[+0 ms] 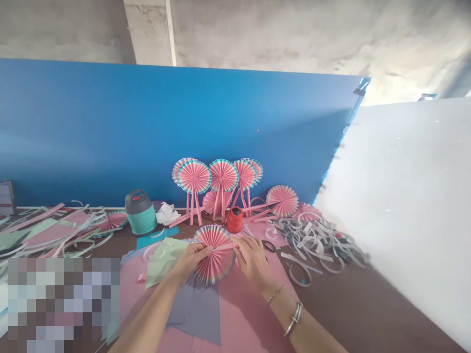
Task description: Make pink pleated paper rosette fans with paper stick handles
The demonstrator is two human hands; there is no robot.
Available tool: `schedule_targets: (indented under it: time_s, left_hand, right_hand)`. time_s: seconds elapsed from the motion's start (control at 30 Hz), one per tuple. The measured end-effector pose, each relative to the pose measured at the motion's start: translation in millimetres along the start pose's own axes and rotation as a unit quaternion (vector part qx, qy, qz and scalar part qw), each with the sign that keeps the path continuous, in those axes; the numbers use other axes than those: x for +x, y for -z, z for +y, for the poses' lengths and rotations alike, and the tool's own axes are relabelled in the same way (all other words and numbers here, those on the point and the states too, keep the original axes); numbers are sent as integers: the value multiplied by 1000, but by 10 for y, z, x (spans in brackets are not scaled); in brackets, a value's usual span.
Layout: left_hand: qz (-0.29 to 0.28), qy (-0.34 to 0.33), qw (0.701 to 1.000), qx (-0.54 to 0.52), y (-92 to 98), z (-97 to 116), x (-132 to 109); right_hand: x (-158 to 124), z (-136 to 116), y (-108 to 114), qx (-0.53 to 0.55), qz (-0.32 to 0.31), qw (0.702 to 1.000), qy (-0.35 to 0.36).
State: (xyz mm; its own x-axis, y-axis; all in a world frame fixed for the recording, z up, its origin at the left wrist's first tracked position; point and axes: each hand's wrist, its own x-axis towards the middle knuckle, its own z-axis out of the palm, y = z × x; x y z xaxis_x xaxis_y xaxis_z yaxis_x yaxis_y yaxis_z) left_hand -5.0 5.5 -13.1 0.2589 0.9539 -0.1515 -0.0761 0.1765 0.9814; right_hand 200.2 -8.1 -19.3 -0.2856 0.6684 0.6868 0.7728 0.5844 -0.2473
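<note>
A round pink pleated paper fan (213, 253) lies on pink paper sheets (243, 314) on the brown table. My left hand (189, 263) pinches its left side with closed fingers. My right hand (253, 260) grips its right edge, fingers curled around the folds. Behind it stands a red spool of thread (234, 219). Several finished pink fans on sticks (221, 184) lean against the blue board (147, 127).
A teal jar with a grey lid (140, 212) stands at the left back. Curled grey paper strips (316, 240) pile up on the right, scissors (270, 246) beside them. Paper scraps (55, 230) cover the left. A white wall (405, 196) bounds the right side.
</note>
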Motion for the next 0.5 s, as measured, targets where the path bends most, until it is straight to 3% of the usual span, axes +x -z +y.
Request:
schedule_targets:
  time_s: [0.3, 0.5]
  left_hand:
    - [-8, 11, 999, -32, -4, 16, -22]
    - [44, -19, 997, -58, -22, -40, 37]
  right_hand:
    - [11, -20, 4, -3, 5, 1000, 4]
    - [-14, -59, -42, -26, 13, 1000, -7]
